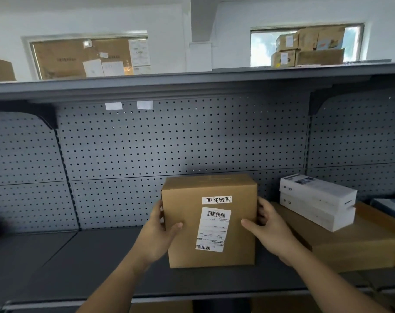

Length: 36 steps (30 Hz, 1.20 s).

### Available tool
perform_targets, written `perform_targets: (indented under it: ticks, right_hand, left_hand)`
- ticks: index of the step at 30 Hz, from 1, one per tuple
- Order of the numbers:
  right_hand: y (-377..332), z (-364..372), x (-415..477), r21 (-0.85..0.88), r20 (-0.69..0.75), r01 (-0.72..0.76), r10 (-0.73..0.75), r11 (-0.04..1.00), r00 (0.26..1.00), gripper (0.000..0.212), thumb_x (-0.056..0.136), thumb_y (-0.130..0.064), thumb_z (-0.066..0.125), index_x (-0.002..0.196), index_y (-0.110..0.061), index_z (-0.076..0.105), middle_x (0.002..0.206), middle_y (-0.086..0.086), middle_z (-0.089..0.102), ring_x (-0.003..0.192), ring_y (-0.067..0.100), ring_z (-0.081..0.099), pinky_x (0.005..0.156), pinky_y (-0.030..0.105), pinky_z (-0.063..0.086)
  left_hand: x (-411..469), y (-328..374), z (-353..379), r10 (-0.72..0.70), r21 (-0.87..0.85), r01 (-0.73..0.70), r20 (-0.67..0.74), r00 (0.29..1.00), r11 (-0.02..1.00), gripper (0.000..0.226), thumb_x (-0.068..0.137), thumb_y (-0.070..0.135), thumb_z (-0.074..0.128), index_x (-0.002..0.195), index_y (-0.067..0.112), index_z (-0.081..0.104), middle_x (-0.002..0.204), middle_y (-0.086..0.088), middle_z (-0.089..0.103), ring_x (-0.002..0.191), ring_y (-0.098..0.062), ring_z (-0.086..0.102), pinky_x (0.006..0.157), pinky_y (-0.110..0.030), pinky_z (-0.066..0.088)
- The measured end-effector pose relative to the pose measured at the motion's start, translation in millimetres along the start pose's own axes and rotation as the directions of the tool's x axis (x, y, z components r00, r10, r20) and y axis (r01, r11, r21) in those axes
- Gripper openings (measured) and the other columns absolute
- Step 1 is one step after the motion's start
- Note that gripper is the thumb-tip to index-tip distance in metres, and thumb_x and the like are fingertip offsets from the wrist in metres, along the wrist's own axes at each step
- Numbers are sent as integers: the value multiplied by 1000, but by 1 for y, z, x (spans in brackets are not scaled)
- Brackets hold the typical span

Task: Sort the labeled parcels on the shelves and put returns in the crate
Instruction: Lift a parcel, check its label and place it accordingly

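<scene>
A brown cardboard parcel [187,224] sits at the middle of the grey shelf [83,263], its top facing me. On that top are a white shipping label with barcodes [213,229] and a small handwritten white sticker [216,199]. My left hand [159,233] grips the parcel's left side, thumb on top. My right hand [267,231] grips the right side, thumb on top and fingers round the far edge. No crate is in view.
Right of the parcel lies a flat brown carton [350,249] with two stacked white boxes [318,204] on it. A perforated grey back panel [169,143] closes the shelf behind. Cardboard boxes [309,46] stand on the upper shelf by a window.
</scene>
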State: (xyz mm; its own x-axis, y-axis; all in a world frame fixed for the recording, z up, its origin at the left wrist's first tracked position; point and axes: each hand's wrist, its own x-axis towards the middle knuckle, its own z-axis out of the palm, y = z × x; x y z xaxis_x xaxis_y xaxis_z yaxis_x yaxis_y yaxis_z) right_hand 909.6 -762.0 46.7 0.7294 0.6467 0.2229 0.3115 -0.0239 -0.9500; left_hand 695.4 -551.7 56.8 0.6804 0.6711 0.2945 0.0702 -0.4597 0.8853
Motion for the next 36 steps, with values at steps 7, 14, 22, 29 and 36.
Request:
perform_targets:
  ticks: [7,14,22,29,36]
  right_hand:
    - [19,0,-1,4,39,10,-10,1000,999,84,90,-28,78,144,-63,24,144,-25,43,142,12,40,111,37,40]
    - [-8,-18,14,-14,71,131,-130,991,989,84,82,-28,86,128,-74,33,135,-32,50,120,-4,53,94,32,49]
    - [-36,-29,25,-119,113,231,-218,966,969,82,75,-31,90,128,-71,42,140,-25,48,125,-2,49,90,29,48]
    - [-84,-32,33,-279,256,325,-256,904,932,75,80,-34,86,129,-72,46,138,-22,47,126,4,49,98,39,52]
    - [-111,-16,43,-528,399,411,-211,743,893,76,77,-55,78,131,-81,32,149,-22,36,137,28,41,111,59,41]
  left_hand:
    - [0,-7,6,-48,-91,48,0,999,995,65,98,19,68,146,47,33,130,24,59,114,6,59,84,-14,50]
    - [2,-6,6,-114,-164,129,96,989,978,65,97,29,69,145,47,29,138,16,57,123,-4,58,103,-38,50]
    - [9,18,-29,-109,-76,108,-4,994,991,84,91,43,73,154,43,17,146,3,47,128,-16,50,94,-29,45]
    - [22,88,-43,250,151,-274,161,955,950,75,89,47,74,141,68,24,154,24,30,149,-2,23,117,-43,34]
    - [41,132,-32,290,162,-371,377,880,915,75,88,30,80,141,61,36,145,19,46,123,16,48,106,-20,45]
